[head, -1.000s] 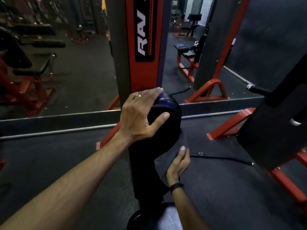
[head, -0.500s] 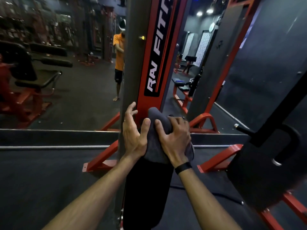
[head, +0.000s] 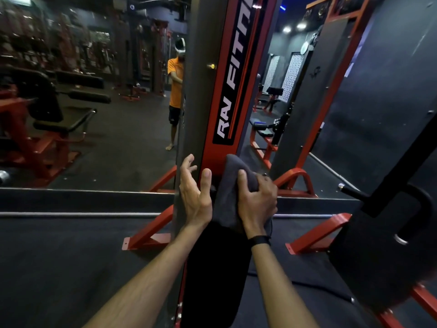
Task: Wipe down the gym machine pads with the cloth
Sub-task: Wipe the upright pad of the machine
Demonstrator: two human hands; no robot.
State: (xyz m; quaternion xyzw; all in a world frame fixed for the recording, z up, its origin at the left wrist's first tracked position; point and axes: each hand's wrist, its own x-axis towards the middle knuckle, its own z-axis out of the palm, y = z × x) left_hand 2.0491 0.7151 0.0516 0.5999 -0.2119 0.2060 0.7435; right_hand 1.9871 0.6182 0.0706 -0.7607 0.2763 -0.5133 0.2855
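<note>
At the centre of the frame, low down, my right hand [head: 256,200] has the cloth [head: 230,192] bunched over the top end of the pad [head: 212,268], fingers curled round the fabric and pressing it down. A second ago that hand was lower, holding the cloth flat against the pad's right side, while my left hand [head: 196,192] capped the rounded top. Now the two have swapped work: the cloth has climbed up and over the top, and my left hand has slid off to the pad's left edge, fingers spread and loosely bent, thumb up beside the cloth, gripping nothing that I can see. My view has also lifted, so the red upright [head: 227,91] fills the upper middle and the mirror [head: 94,114] at upper left shows more of the gym.

I take this to mean the side pass is finished and the top is being wiped. The long dark face of the pad running down toward the bottom of the frame lies bare of the cloth, so it probably comes next, likely a downward stroke with the left hand steadying the edge.
</note>
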